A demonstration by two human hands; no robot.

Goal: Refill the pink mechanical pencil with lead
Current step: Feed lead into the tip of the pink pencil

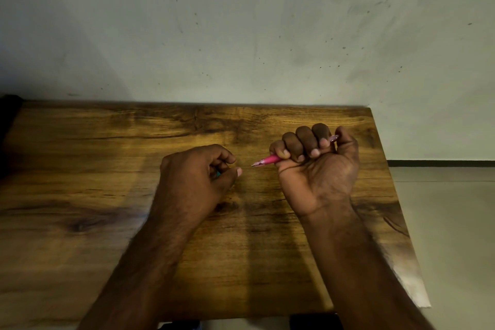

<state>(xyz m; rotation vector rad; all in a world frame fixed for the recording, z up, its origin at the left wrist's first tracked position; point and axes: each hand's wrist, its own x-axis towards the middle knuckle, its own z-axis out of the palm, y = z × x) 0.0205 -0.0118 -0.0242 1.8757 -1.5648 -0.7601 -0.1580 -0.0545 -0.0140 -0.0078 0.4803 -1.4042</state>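
- A wooden table (80, 169) fills the lower frame, set against a scuffed pale wall (241, 21); light floor (450, 222) shows at right.
- One pink pencil (267, 160), right of centre, tip pointing left.
- Right hand (316, 166) grips it in a fist.
- Left hand (195, 177), centre, curls around a small teal thing (218, 174), mostly hidden.

A wooden desk (107, 158) with dark, knotted grain fills the lower half of the view, its far edge set against a pale wall (241, 29) speckled with small dark marks and smudges. At three o'clock, past the desk's right edge, lies light floor (450, 222), with a dark baseboard strip (442, 163) where it meets the wall
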